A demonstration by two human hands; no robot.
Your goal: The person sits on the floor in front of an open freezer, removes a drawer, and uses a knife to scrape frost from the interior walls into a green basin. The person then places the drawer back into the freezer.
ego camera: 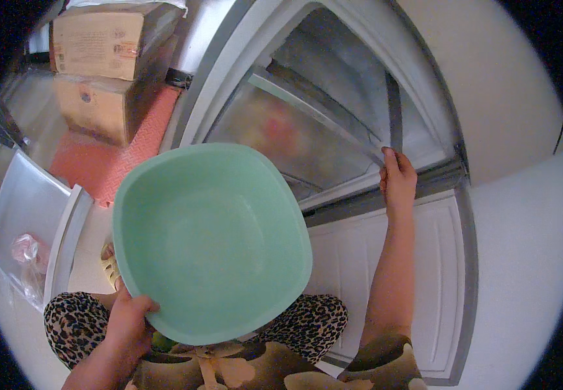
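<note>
A light green plastic basin (213, 239) is tilted towards me and looks empty. My left hand (130, 321) grips its lower left rim, thumb on the inner side. My right hand (398, 175) reaches into an open refrigerator (320, 200), its fingers closed on the right end of the front edge of a clear drawer (310, 107). Blurred red and yellowish things show through the drawer. Part of a green round thing (163, 342) shows beneath the basin, beside my left hand.
Two stacked cardboard boxes (94, 105) stand on a red mat (86, 161) at the upper left. A pulled-out clear drawer (30, 204) at the left holds a plastic bag with something pink (30, 248). The refrigerator's white door (437, 287) stands open on the right, near a wall (501, 97).
</note>
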